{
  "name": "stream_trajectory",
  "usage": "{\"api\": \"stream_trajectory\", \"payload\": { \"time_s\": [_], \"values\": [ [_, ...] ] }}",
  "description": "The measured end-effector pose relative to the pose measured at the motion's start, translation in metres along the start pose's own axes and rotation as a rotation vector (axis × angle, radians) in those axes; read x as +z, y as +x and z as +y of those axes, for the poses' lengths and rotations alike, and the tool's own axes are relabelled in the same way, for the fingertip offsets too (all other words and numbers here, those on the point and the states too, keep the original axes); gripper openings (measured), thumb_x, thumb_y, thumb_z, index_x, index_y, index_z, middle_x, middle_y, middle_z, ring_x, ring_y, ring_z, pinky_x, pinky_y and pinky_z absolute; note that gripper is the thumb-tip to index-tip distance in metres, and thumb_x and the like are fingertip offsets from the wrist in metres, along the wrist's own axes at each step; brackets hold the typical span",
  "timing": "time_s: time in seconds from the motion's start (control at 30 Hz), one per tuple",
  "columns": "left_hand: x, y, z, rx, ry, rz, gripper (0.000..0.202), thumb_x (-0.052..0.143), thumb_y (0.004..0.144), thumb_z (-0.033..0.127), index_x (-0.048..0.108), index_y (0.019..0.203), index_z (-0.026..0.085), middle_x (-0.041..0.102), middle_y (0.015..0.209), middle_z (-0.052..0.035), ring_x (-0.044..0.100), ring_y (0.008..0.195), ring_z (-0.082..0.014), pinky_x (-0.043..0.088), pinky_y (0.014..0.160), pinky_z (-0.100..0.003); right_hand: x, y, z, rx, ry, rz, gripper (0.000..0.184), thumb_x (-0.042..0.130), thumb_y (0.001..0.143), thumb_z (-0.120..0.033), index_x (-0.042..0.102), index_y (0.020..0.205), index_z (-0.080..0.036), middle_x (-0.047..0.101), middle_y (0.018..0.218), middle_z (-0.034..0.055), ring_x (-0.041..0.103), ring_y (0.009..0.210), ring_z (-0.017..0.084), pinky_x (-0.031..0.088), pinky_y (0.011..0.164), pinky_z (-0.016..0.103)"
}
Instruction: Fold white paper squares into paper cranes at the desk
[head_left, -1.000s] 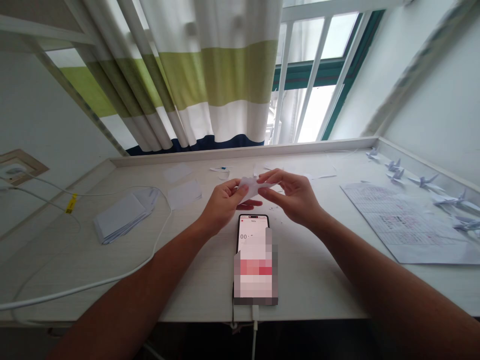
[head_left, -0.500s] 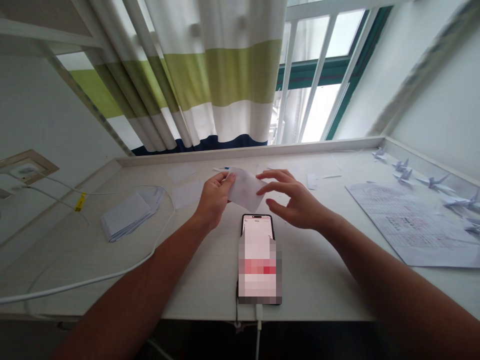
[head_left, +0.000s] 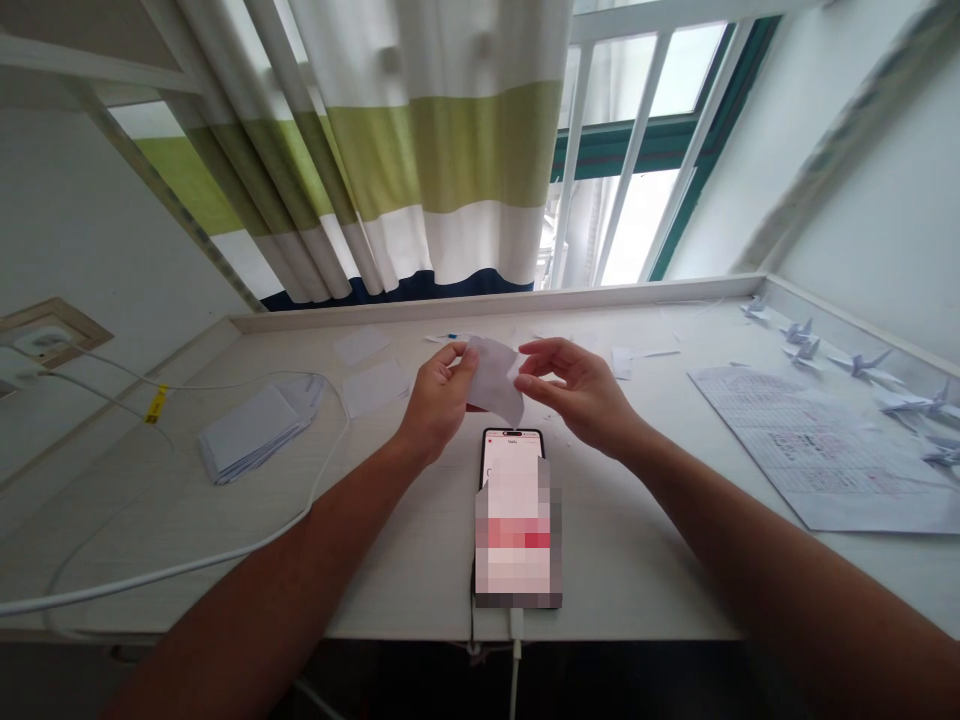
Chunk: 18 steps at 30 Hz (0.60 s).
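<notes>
A small white sheet of paper (head_left: 495, 378) is held up over the desk, slightly curved, just beyond the top of a phone. My left hand (head_left: 441, 398) pinches its left edge, thumb in front and fingers behind. At the right edge, my right hand (head_left: 576, 385) has its thumb and bent forefinger closed on the paper; the exact contact is partly hidden. The phone (head_left: 514, 450) lies lit on the desk below, most of its screen blurred.
Folded paper cranes (head_left: 862, 365) line the right side, near a written sheet (head_left: 817, 440). A paper stack (head_left: 255, 430) lies left, with loose sheets (head_left: 375, 388) beyond it. A white cable (head_left: 225, 553) crosses the desk (head_left: 637, 560). Paper scraps (head_left: 621, 362) lie behind my right hand.
My right hand has moved left and its fingers have come together at the paper's right edge. The paper is more curved, and my left hand has shifted slightly right.
</notes>
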<state>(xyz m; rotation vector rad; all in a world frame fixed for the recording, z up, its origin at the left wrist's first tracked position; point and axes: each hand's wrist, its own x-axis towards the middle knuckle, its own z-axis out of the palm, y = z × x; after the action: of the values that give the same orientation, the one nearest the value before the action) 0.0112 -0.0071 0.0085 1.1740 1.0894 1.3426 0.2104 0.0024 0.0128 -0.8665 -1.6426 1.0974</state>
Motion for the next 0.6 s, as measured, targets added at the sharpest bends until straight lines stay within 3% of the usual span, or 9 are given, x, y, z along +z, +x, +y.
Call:
{"api": "stream_trajectory", "payload": {
  "time_s": [0.13, 0.27, 0.4, 0.6],
  "values": [
    [0.003, -0.003, -0.001, 0.005, -0.032, -0.045, 0.047, 0.076, 0.087, 0.060, 0.071, 0.112, 0.021, 0.077, 0.101, -0.0066, 0.074, 0.087, -0.0222, 0.063, 0.066, -0.029, 0.005, -0.002, 0.003, 0.063, -0.027, -0.026, 0.057, 0.090, 0.076, -0.047, 0.064, 0.122, -0.025, 0.070, 0.111, 0.0076, 0.068, 0.107, 0.027, 0.063, 0.089, 0.048],
    [0.006, -0.005, -0.003, -0.003, -0.125, -0.067, 0.041, 0.074, 0.091, 0.054, 0.069, 0.116, 0.022, 0.075, 0.113, -0.0063, 0.073, 0.102, -0.0233, 0.064, 0.084, -0.036, 0.008, -0.003, -0.001, 0.080, -0.006, -0.039, 0.058, 0.089, 0.077, -0.048, 0.062, 0.122, -0.024, 0.071, 0.109, 0.0073, 0.070, 0.105, 0.027, 0.061, 0.093, 0.050],
    [0.012, -0.010, -0.003, -0.032, -0.233, -0.151, 0.044, 0.073, 0.092, 0.054, 0.068, 0.118, 0.019, 0.076, 0.112, -0.0088, 0.072, 0.111, -0.0266, 0.061, 0.096, -0.042, 0.010, -0.005, -0.002, 0.132, 0.044, -0.028, 0.069, 0.090, 0.075, -0.049, 0.056, 0.130, -0.023, 0.068, 0.114, 0.0089, 0.070, 0.097, 0.027, 0.063, 0.080, 0.047],
    [0.015, -0.014, -0.001, -0.042, -0.240, -0.297, 0.039, 0.077, 0.091, 0.049, 0.071, 0.115, 0.018, 0.076, 0.116, -0.0101, 0.071, 0.116, -0.0288, 0.058, 0.101, -0.045, 0.013, -0.005, 0.001, 0.098, 0.078, -0.057, 0.061, 0.090, 0.075, -0.039, 0.058, 0.125, -0.025, 0.067, 0.116, 0.0063, 0.070, 0.101, 0.027, 0.064, 0.081, 0.045]
  ]
}}
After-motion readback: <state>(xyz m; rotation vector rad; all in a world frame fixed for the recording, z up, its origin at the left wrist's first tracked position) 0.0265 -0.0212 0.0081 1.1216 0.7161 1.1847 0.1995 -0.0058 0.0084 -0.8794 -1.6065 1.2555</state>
